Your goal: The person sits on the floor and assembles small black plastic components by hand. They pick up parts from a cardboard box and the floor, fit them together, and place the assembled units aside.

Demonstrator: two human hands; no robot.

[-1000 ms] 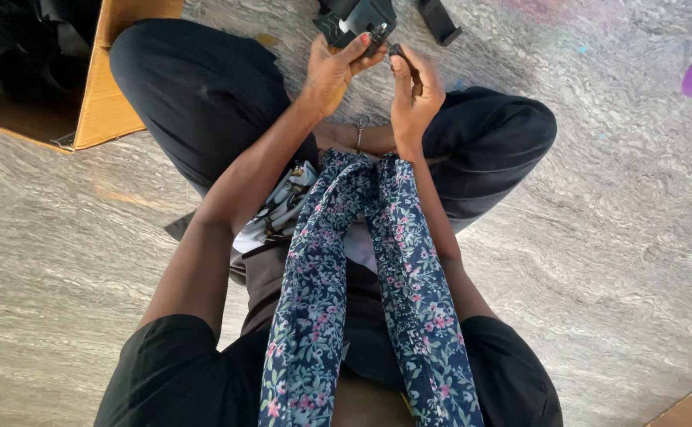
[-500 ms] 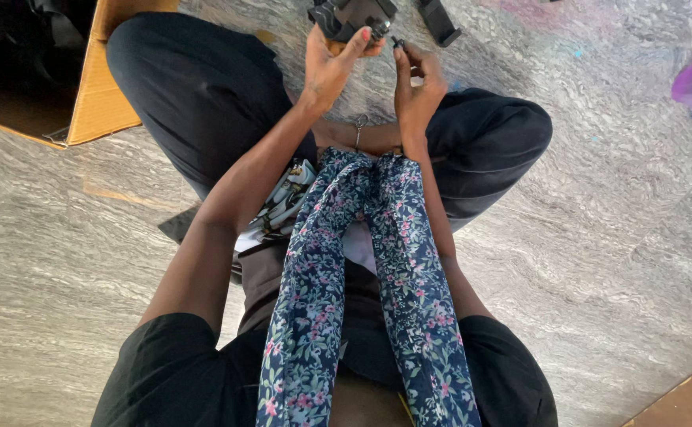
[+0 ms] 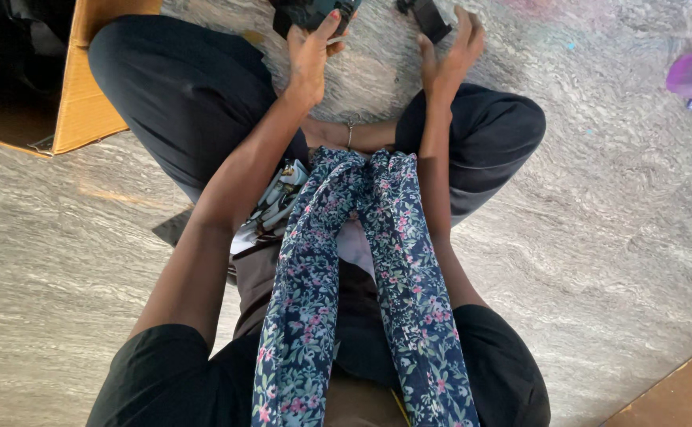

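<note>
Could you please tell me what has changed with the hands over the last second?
The right hand has let go of the dark device and drawn to the right, fingers now open beside the black strap. The left hand still holds the device, now nearer the frame's top edge. The cardboard box and floral scarf are unchanged.

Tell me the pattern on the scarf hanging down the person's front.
Dark blue scarf with small pink and white flowers, in the head view.
</note>
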